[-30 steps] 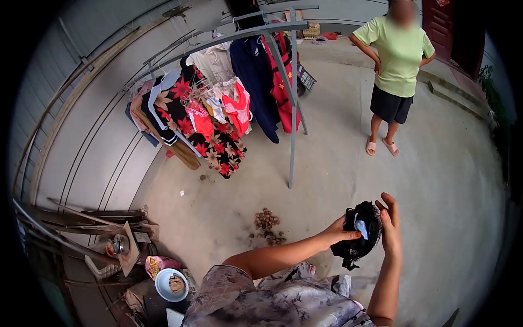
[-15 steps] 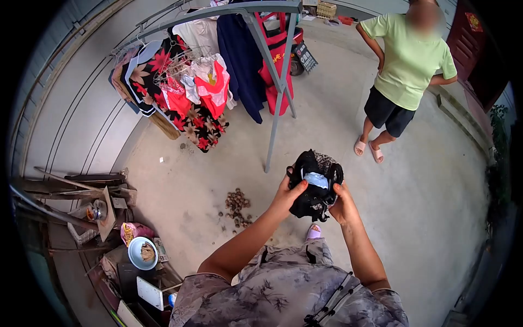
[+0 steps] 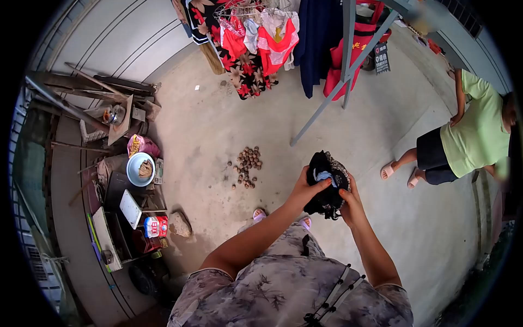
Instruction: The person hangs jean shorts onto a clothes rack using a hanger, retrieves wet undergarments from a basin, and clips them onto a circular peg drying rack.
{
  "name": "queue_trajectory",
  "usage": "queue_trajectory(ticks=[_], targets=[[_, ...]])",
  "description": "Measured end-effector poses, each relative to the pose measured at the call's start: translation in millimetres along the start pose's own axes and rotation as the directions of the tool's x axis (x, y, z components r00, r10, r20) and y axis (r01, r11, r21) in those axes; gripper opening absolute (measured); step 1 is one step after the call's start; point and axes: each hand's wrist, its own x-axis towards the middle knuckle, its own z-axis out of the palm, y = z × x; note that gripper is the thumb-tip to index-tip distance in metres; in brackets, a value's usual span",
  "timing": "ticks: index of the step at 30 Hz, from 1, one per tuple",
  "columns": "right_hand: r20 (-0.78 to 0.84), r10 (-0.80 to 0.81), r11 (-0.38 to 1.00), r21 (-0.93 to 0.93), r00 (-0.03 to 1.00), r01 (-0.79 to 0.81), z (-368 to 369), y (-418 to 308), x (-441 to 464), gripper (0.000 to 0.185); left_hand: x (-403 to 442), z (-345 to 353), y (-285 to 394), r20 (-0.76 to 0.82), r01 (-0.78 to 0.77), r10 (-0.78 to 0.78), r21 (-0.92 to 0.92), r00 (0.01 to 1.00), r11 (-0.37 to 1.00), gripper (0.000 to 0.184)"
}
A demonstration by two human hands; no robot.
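Between my two hands is a bundled black lacy cloth point(image 3: 328, 203), held up in front of my body. A light blue piece point(image 3: 323, 175) shows in its middle. My left hand point(image 3: 306, 191) grips the cloth from the left, its thumb lying on top near the blue piece. From the right, my right hand point(image 3: 351, 200) holds the edge, with the thumb on the cloth and the other fingers mostly hidden behind it.
Clothes point(image 3: 276, 43) hang on a metal rack point(image 3: 348, 71) ahead. Small round brown objects point(image 3: 249, 159) lie on the concrete floor. A person point(image 3: 463, 128) stands at the right. At the left are a blue basin point(image 3: 134, 170), a stone point(image 3: 180, 224) and wooden boards.
The view has tilted down and turned, so the rack sits higher and the person farther right. My right hand, its fingers raised a second ago, now grips the cloth, which has been turned.
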Motion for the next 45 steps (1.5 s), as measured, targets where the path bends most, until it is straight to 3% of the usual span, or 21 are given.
queue_trajectory(ticks=[2,5,7,11,14,15,19,21,23,25,29,30,33,35,37,39,43,44,45], targets=[[-0.136,-0.024,0.998,0.056,0.990,0.032,2,9,11,0.063,4,-4,-11,-0.077,-0.099,0.092,-0.089,0.993,0.991,0.052],[-0.187,-0.086,0.986,0.127,0.979,0.111,25,15,22,0.054,6,-19,-9,-0.162,-0.214,0.191,-0.133,0.968,0.968,0.048],[-0.197,-0.118,0.972,0.179,0.973,0.154,42,18,33,0.054,-2,-29,16,-0.153,-0.155,0.100,-0.404,0.983,0.902,0.047],[-0.176,-0.175,0.900,0.369,0.969,0.230,84,23,59,0.048,-3,-94,52,0.064,0.032,0.032,-0.797,0.997,0.604,0.038],[-0.108,-0.158,0.892,0.412,0.981,0.189,135,25,83,0.050,-9,-148,82,-0.012,-0.077,0.121,-0.828,0.993,0.555,0.042],[-0.216,-0.122,0.883,0.422,0.969,0.206,154,29,94,0.051,-12,-167,89,-0.050,-0.131,0.165,-0.837,0.985,0.531,0.043],[-0.044,-0.097,0.864,0.493,0.994,0.106,214,56,136,0.057,-21,-258,130,-0.151,-0.260,0.248,-0.825,0.957,0.502,0.069],[0.098,-0.058,0.831,0.557,0.994,-0.006,245,69,155,0.055,-27,-299,150,-0.203,-0.319,0.261,-0.773,0.944,0.549,0.069],[0.108,-0.018,0.795,0.604,0.994,-0.051,271,83,170,0.053,-29,-334,165,-0.286,-0.435,0.331,-0.675,0.899,0.597,0.063],[0.081,0.030,0.804,0.590,0.996,-0.072,282,98,186,0.053,-34,-351,183,-0.415,-0.539,0.344,-0.645,0.842,0.542,0.062],[0.065,-0.095,0.818,0.574,0.993,0.041,312,86,199,0.050,-41,-381,227,-0.582,-0.627,0.243,-0.668,0.776,0.400,0.061],[0.029,-0.072,0.808,0.587,0.997,0.041,313,80,205,0.048,-37,-396,230,-0.579,-0.661,0.319,-0.647,0.751,0.381,0.058],[0.074,-0.122,0.837,0.543,0.990,0.063,300,70,229,0.047,-37,-420,238,-0.650,-0.725,0.323,-0.601,0.688,0.336,0.050],[0.017,-0.050,0.849,0.527,0.999,0.034,302,60,245,0.048,-34,-439,237,-0.515,-0.619,0.349,-0.706,0.783,0.345,0.050],[0.073,-0.075,0.843,0.537,0.995,0.024,300,54,271,0.049,-26,-437,247,-0.370,-0.585,0.475,-0.663,0.799,0.468,0.049],[0.163,-0.130,0.873,0.486,0.978,0.035,307,44,291,0.051,-17,-420,260,-0.356,-0.545,0.416,-0.603,0.837,0.582,0.046],[0.268,-0.161,0.870,0.493,0.950,0.008,300,32,339,0.054,19,-387,281,-0.290,-0.492,0.402,-0.607,0.868,0.624,0.051],[0.336,-0.158,0.876,0.482,0.929,-0.025,298,27,348,0.054,32,-380,286,-0.166,-0.397,0.386,-0.642,0.907,0.656,0.048],[0.250,-0.169,0.898,0.438,0.953,0.044,293,26,357,0.053,46,-373,289,-0.040,-0.298,0.366,-0.666,0.930,0.684,0.046]])
